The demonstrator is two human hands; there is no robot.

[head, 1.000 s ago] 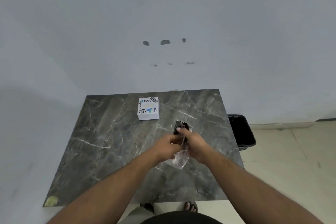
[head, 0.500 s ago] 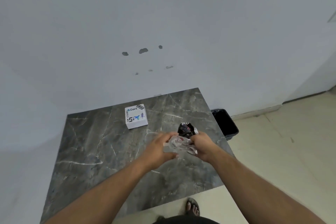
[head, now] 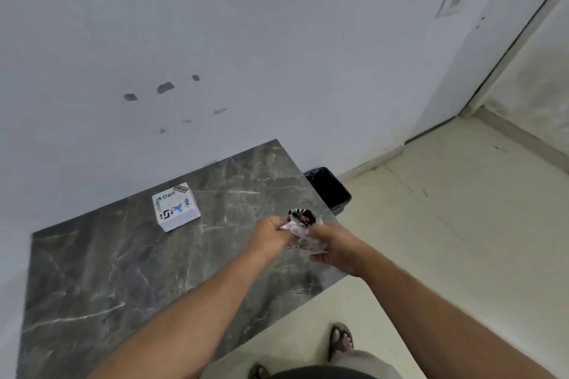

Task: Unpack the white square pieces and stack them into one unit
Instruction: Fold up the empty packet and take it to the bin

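A white square piece point(head: 175, 207) with stickers on its top lies flat on the dark marble table point(head: 107, 271), toward the back. Over the table's right edge, my left hand point(head: 267, 235) and my right hand point(head: 334, 244) both grip a crumpled clear plastic bag point(head: 300, 232). A black piece with white print point(head: 301, 215) sticks out of the bag's top. What else the bag holds is hidden by the plastic and my fingers.
A black bin point(head: 328, 189) stands on the floor just past the table's right edge, against the wall. Pale tiled floor point(head: 446, 224) lies to the right. My sandalled foot point(head: 340, 340) shows below the table's front edge.
The view has swung to the right, so the table now sits lower left. My hands have carried the bag toward the table's right edge, and more of the black piece shows above it.
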